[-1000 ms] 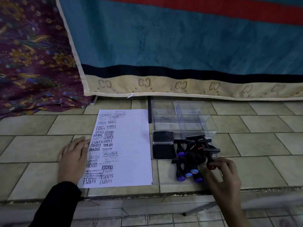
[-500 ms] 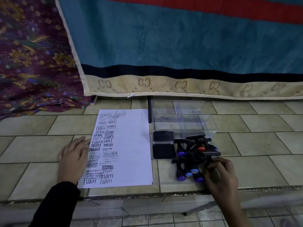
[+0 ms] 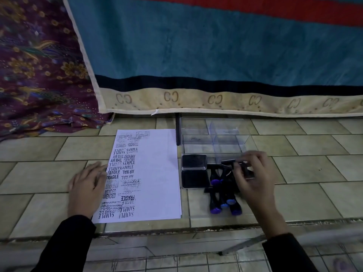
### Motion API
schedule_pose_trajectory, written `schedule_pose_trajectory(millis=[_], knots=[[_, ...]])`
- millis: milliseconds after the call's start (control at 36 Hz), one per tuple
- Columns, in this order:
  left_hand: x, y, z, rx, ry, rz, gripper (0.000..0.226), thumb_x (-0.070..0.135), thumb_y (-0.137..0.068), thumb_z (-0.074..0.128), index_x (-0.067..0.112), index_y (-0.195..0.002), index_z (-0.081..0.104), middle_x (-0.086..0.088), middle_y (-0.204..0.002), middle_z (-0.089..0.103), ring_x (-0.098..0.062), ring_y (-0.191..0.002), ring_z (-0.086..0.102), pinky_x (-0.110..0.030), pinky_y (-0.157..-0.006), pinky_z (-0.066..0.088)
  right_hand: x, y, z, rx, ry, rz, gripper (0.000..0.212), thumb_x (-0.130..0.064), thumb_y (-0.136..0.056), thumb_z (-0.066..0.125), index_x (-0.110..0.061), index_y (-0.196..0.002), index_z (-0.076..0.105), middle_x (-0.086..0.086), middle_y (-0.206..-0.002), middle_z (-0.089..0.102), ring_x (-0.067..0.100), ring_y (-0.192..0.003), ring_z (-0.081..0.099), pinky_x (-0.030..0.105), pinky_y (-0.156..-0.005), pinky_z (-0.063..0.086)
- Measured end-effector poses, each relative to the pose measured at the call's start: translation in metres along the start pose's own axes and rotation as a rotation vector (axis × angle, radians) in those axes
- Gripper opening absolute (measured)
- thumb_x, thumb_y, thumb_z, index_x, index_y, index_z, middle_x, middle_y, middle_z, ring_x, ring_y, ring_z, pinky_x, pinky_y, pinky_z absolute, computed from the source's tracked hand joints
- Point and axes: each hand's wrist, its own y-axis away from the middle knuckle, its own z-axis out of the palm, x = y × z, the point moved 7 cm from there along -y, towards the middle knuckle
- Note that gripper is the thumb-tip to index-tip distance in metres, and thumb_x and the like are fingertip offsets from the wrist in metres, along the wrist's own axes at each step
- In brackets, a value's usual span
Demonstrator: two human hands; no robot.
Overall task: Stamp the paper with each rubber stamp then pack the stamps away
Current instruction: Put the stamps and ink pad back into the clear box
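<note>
A white sheet of paper (image 3: 153,173) lies on the tiled floor, its left half covered in black stamp prints. My left hand (image 3: 86,185) rests flat on the paper's left edge. To its right sits an open black ink pad (image 3: 194,169) with its lid raised. A pile of black rubber stamps (image 3: 222,193) with purple handle ends lies beside the pad. My right hand (image 3: 253,173) hovers over the pile's far side, its fingers curled round a black stamp (image 3: 229,161) at the pile's top. A clear plastic box (image 3: 214,138) with compartments stands just behind.
A teal mattress with a beige border (image 3: 216,99) stands upright along the back. Purple floral cloth (image 3: 39,75) lies at the back left. The tiled step drops off at its front edge (image 3: 176,230), with a lower tiled floor below.
My right hand has moved from the near right of the stamp pile up to its far side and has taken hold of a stamp. My left hand has stayed on the paper.
</note>
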Motion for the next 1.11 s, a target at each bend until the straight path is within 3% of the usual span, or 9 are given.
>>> schedule_pose_trajectory(millis=[111,222,306,389,694,833,917,1111], knots=[[0.000,-0.002,-0.001,-0.008,-0.001,0.000,0.055,0.050,-0.087,0.031,0.024,-0.123,0.063,0.002,-0.135,0.058,-0.025,-0.126,0.047,-0.042,-0.110,0.023,-0.017,-0.027,0.035,-0.237,0.001,-0.032,0.018,-0.013,-0.083,0.066,-0.014,-0.101,0.063,-0.004,-0.102,0.056,0.012,-0.101,0.053,0.019,-0.088,0.040],[-0.001,-0.002,-0.001,-0.004,0.000,0.002,0.052,0.049,-0.087,0.033,0.025,-0.124,0.062,0.002,-0.134,0.059,-0.025,-0.126,0.048,-0.041,-0.109,0.024,-0.027,-0.031,0.074,-0.510,0.087,-0.100,0.045,-0.030,-0.085,0.066,-0.016,-0.126,0.053,-0.001,-0.125,0.053,0.014,-0.119,0.045,0.020,-0.100,0.031],[-0.001,-0.002,-0.001,-0.002,0.008,0.007,0.054,0.050,-0.087,0.033,0.023,-0.123,0.062,0.001,-0.133,0.060,-0.026,-0.125,0.049,-0.043,-0.110,0.027,-0.024,-0.024,0.095,-0.621,0.168,-0.129,0.060,-0.041,-0.086,0.062,-0.017,-0.137,0.043,-0.001,-0.137,0.046,0.015,-0.128,0.037,0.033,-0.109,0.033],[-0.002,-0.002,0.000,-0.001,-0.001,0.007,0.054,0.051,-0.088,0.033,0.023,-0.124,0.061,0.001,-0.134,0.059,-0.025,-0.125,0.048,-0.043,-0.109,0.026,-0.022,-0.020,0.104,-0.642,0.214,-0.166,0.056,-0.040,-0.088,0.059,-0.015,-0.135,0.046,0.002,-0.135,0.048,0.018,-0.127,0.039,0.038,-0.108,0.034],[-0.005,-0.001,0.001,0.021,0.002,0.006,0.046,0.049,-0.088,0.036,0.029,-0.121,0.060,0.003,-0.134,0.058,-0.025,-0.125,0.047,-0.040,-0.108,0.024,-0.027,-0.019,0.102,-0.551,0.191,-0.243,0.027,-0.025,-0.088,0.061,-0.011,-0.111,0.062,0.004,-0.119,0.059,0.021,-0.114,0.050,0.034,-0.100,0.036],[-0.003,-0.001,0.000,0.028,-0.002,0.010,0.045,0.048,-0.088,0.037,0.028,-0.120,0.062,0.001,-0.133,0.059,-0.026,-0.123,0.048,-0.041,-0.107,0.025,-0.037,-0.005,0.095,-0.609,0.077,-0.234,0.006,-0.017,-0.088,0.061,-0.011,-0.090,0.063,0.001,-0.093,0.063,0.016,-0.092,0.055,0.029,-0.083,0.045],[-0.002,-0.001,0.000,0.025,-0.002,0.009,0.045,0.047,-0.088,0.037,0.028,-0.120,0.062,0.001,-0.134,0.058,-0.026,-0.124,0.048,-0.041,-0.107,0.024,-0.039,0.005,0.097,-0.689,0.066,-0.248,0.007,-0.016,-0.089,0.061,-0.010,-0.090,0.063,0.002,-0.091,0.064,0.017,-0.088,0.056,0.027,-0.081,0.043],[-0.002,-0.001,0.001,0.005,-0.025,0.011,0.043,0.045,-0.088,0.039,0.027,-0.119,0.064,0.003,-0.136,0.056,-0.026,-0.125,0.046,-0.043,-0.108,0.024,-0.033,0.018,0.108,-0.808,0.127,-0.280,0.025,-0.018,-0.085,0.065,-0.008,-0.109,0.064,0.007,-0.108,0.062,0.022,-0.107,0.053,0.030,-0.095,0.037]])
